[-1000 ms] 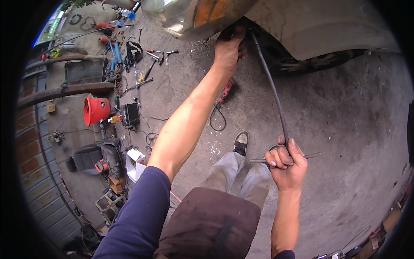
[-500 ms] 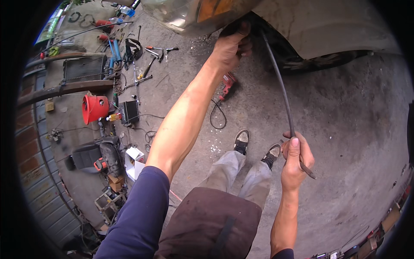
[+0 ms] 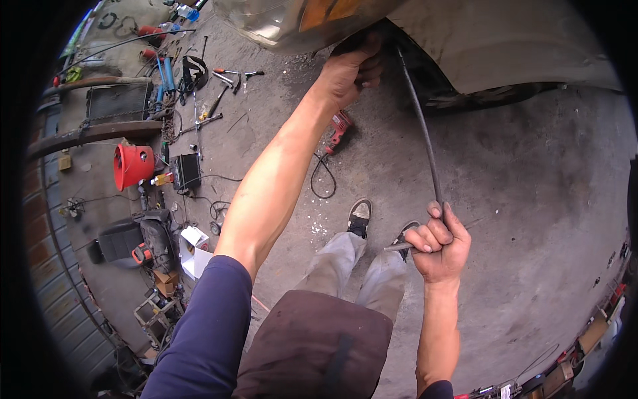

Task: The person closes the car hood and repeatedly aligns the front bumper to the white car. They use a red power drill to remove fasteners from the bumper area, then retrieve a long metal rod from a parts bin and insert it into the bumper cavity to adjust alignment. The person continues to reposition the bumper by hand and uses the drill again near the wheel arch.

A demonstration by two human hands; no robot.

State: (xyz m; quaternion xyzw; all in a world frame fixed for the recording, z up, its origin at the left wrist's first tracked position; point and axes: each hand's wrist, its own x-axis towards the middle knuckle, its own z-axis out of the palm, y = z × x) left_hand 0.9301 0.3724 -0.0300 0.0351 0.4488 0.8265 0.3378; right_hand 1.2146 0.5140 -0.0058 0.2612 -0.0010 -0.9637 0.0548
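Note:
Under the lower edge of a car's bumper corner [image 3: 266,23], my left hand [image 3: 352,72] reaches up with curled fingers. The dark gap hides its fingertips, and what they grip does not show. My right hand [image 3: 440,246] is closed around the lower end of a long dark metal rod [image 3: 421,120]. A short thin bar [image 3: 397,249] sticks out to the left of that fist; a faint blurred streak shows on its right side. The rod runs up at a slant to the dark wheel arch [image 3: 415,63], just right of my left hand, where its top end lies in shadow.
A red corded power tool [image 3: 339,132] lies on the concrete near my shoes [image 3: 359,216]. To the left are hammers and wrenches [image 3: 229,80], a red bucket [image 3: 133,166], a black battery [image 3: 186,171], a car seat [image 3: 121,244] and a white box [image 3: 195,249]. Steel beams [image 3: 93,136] extend behind them.
My right hand has turned: its fingers now wrap across the rod's end, and the short end that pointed down right now points left. My left hand stays under the bumper.

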